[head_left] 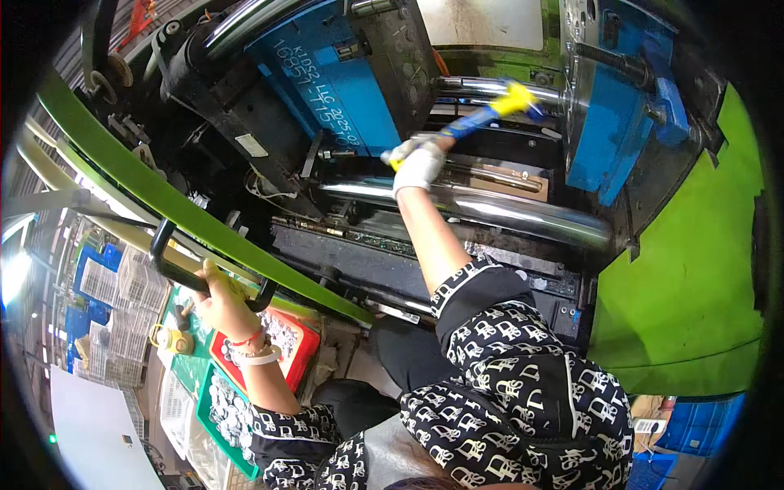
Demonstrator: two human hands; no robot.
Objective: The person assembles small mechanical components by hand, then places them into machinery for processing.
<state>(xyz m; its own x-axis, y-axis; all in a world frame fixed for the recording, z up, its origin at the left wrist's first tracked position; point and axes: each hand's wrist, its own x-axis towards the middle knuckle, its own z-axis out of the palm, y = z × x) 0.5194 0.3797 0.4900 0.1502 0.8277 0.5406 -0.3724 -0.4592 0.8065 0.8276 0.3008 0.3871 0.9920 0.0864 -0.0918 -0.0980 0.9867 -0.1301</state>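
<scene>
My right hand [419, 166], in a white glove, is closed round a long blue-and-yellow tool [474, 122]. Its yellow end is smeared by motion, so I cannot make out its kind. The tool points up and right, over polished steel bars [490, 204], between two blue mould blocks [318, 82] in the machine. On the left, my left hand [222, 306] wraps its fingers round the black handle [175, 269] of a curved green machine door [204, 241]. A red cord and a pale band circle that wrist.
Below my left hand lie a red tray [306, 359] and a green tray [204, 412] of small pale parts. A yellow container [171, 339] stands beside them. White crates [122, 282] are stacked farther left. A green panel [678, 302] borders the machine at right.
</scene>
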